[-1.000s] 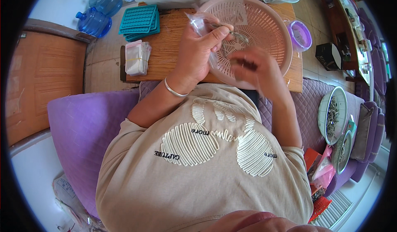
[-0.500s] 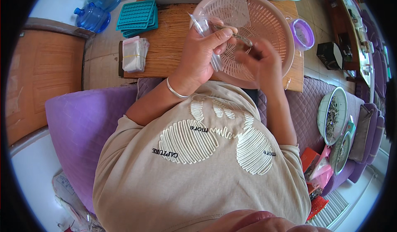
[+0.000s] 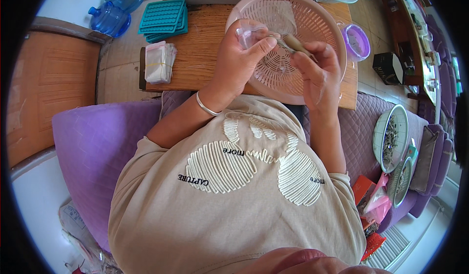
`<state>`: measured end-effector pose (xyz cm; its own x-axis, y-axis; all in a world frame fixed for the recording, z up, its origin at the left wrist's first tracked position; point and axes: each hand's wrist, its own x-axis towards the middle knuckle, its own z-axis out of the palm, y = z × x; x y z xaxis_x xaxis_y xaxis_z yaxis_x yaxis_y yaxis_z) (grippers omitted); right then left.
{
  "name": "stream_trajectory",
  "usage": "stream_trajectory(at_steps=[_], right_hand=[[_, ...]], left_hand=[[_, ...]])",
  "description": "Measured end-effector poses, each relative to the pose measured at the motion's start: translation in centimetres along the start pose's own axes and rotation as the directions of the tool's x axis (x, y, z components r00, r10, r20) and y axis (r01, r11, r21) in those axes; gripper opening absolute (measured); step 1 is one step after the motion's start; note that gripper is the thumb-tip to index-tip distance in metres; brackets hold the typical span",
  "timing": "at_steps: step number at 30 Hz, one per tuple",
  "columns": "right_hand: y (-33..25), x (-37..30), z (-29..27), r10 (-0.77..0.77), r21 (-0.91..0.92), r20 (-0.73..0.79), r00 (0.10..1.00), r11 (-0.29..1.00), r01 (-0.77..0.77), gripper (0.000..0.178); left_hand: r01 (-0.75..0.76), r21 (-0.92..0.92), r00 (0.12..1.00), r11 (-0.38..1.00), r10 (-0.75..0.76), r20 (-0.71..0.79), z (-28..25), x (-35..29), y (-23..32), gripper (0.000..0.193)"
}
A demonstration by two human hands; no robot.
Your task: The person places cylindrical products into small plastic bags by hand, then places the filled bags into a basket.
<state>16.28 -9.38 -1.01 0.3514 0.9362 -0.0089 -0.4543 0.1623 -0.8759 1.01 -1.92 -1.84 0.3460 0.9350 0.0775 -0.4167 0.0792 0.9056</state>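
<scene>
Left hand [image 3: 239,61] pinching small clear bag [image 3: 246,32] above pink basket [image 3: 293,17]. Right hand [image 3: 320,71] gripping brown stick-like piece [image 3: 295,43], tip nearing bag mouth. Piece not yet inside; filling seemingly underway. Stack of empty bags [image 3: 159,61] waiting on tabletop [image 3: 205,44] left of basket.

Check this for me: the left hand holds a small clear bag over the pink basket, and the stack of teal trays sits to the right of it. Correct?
Not quite. The head view shows the teal trays to the left of the pink basket, not the right. The left hand does hold a small clear bag over it.
</scene>
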Motion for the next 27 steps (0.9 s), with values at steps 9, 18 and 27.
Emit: stream_trajectory(at_steps=[9, 18, 27], right_hand=[[-3.7, 0.4, 3.2, -0.694, -0.602, 0.289, 0.659, 0.403, 0.689, 0.031], [-5.0, 0.6, 3.9, -0.502, -0.754, 0.573, 0.648, -0.014, 0.657, 0.031], [-6.5, 1.1, 3.8, -0.397, -0.746, 0.585, 0.707, 0.079, 0.662, 0.029]], left_hand=[[-0.479, 0.845, 0.878, 0.239, 0.129, 0.461, -0.9, 1.7, 3.2, 0.011], [-0.597, 0.799, 0.780, 0.068, 0.284, 0.558, -1.1, 1.0, 3.2, 0.019], [-0.666, 0.746, 0.603, -0.015, 0.576, 0.551, -1.2, 2.0, 1.2, 0.034]])
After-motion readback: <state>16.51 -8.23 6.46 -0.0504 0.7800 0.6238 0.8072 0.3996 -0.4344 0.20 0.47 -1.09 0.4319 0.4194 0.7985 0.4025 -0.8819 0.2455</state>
